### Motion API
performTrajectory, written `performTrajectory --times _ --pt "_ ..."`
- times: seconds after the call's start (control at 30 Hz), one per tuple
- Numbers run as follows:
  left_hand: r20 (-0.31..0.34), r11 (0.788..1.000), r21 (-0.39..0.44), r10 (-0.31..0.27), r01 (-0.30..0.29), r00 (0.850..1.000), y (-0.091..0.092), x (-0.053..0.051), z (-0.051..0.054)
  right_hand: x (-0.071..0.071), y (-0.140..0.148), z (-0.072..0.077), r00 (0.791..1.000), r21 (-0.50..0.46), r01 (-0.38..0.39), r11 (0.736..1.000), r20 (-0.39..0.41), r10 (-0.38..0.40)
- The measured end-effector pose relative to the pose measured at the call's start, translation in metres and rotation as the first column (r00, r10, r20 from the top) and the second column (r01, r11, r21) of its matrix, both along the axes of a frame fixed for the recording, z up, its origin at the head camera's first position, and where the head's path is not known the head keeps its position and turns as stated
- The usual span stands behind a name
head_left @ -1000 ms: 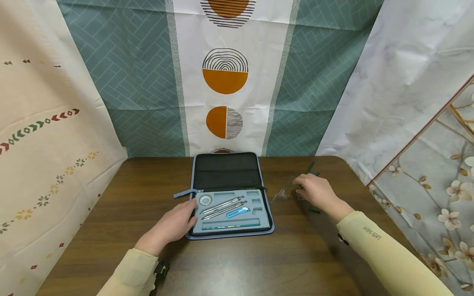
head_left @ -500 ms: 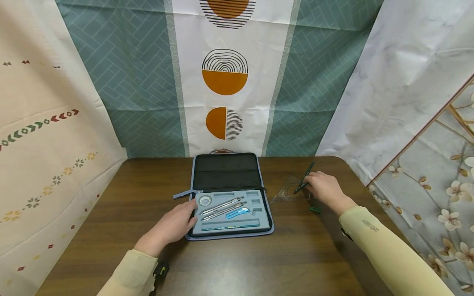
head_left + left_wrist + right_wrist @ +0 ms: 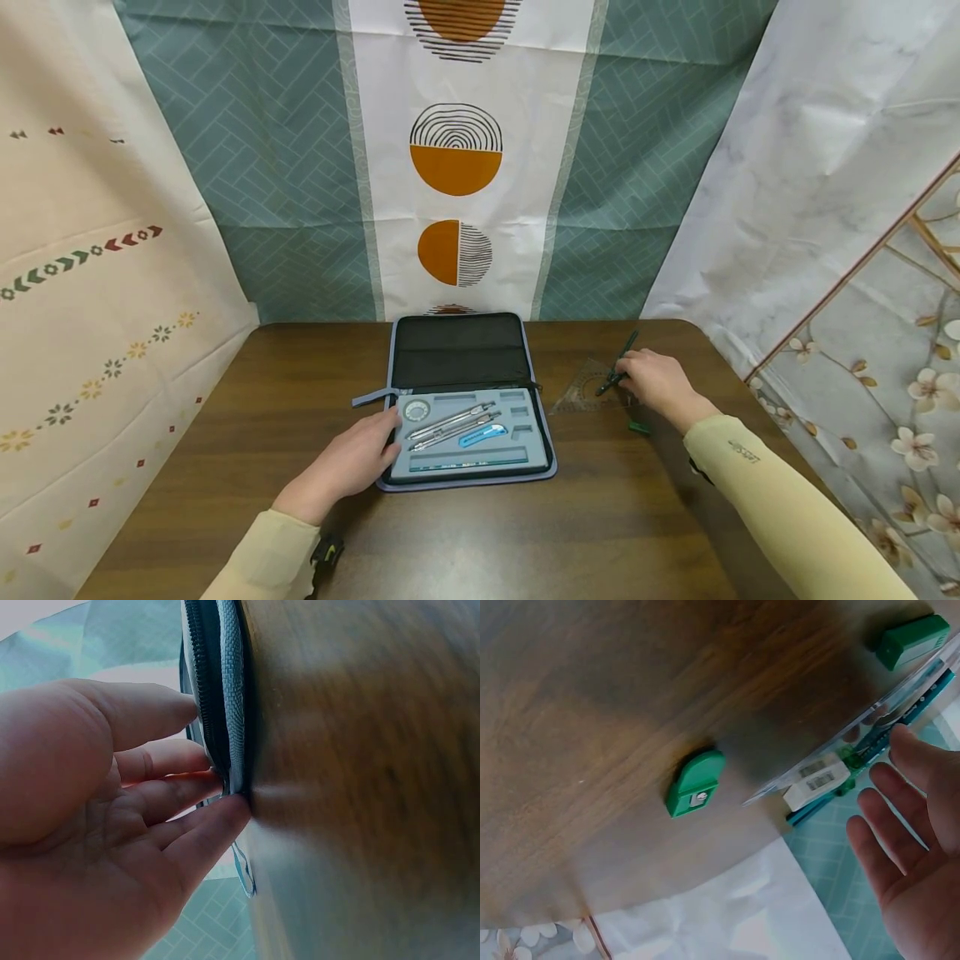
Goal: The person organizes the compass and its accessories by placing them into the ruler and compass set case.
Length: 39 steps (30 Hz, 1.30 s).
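A zip case [image 3: 472, 486] stands unfolded on the table, its grey moulded tray holding silver compasses [image 3: 450, 427], a blue cutter [image 3: 483, 435], a round white disc [image 3: 416, 410] and a teal pencil [image 3: 468, 464]. My left hand [image 3: 358, 454] rests its fingertips against the case's left edge, beside the zip [image 3: 201, 682]. To the right, dark green pencils lie over a clear set square [image 3: 576, 398]. My right hand [image 3: 660, 383] pinches one pencil [image 3: 609, 384] near its end; the index finger is hidden in the right wrist view, where the thumb [image 3: 915, 754] meets the pencil.
In the right wrist view a green sharpener [image 3: 697, 780] lies apart on the wooden table [image 3: 592, 750]. A white eraser [image 3: 817, 780] and a green block [image 3: 913, 641] sit close to the set square. Patterned cloths [image 3: 300, 167] hang around the table.
My right hand has drawn back a little to the right, uncovering the pencils and more of the set square, then stayed there. The left hand has kept its place.
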<state>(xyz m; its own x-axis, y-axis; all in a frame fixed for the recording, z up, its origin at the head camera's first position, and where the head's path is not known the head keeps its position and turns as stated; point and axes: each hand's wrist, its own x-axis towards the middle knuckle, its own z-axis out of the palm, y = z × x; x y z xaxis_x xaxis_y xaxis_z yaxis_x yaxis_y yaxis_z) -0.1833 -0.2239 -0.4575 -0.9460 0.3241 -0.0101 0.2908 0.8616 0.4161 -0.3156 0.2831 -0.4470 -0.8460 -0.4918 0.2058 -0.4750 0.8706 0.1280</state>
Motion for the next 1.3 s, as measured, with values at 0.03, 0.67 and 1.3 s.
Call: performTrajectory --times 0.03,0.67,1.3 --pt "0.000 1.000 0.000 0.000 0.000 1.000 0.000 0.000 0.000 0.000 0.000 0.000 1.000 -0.003 0.000 1.000 0.005 0.000" --pt "-0.036 1.000 -0.003 -0.014 0.014 0.999 0.000 0.000 -0.001 -0.007 0.010 -0.012 0.999 -0.024 -0.036 0.999 -0.033 0.035" --pt "-0.063 0.999 0.005 -0.038 0.039 0.997 -0.002 0.001 0.000 -0.014 0.008 -0.016 0.990 -0.009 -0.131 0.991 -0.051 0.131"
